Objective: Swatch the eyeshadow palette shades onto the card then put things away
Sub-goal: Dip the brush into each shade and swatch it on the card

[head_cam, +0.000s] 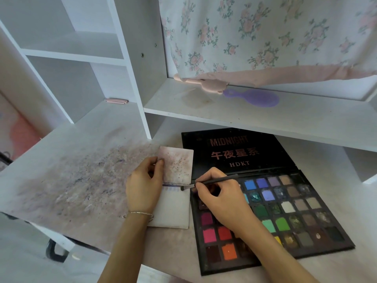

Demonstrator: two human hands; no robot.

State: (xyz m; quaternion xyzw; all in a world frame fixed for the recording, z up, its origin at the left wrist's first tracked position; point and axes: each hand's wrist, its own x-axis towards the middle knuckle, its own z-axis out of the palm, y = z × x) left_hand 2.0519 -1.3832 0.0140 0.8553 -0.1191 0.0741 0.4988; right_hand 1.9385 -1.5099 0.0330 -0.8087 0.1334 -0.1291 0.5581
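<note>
Eyeshadow palette (285, 211) lies open at lower right, so the right hand (220, 199) pinching the brush (212, 182) should stroke lightly across the card (173, 209), pinned by the left hand (142, 186), which grips its stained flap.

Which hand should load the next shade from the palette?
Right: the right hand already holds the brush directly over the palette, while the left hand pins the card.

Bare forearms, thin silver chain bracelet (138, 213) on the left wrist
</note>
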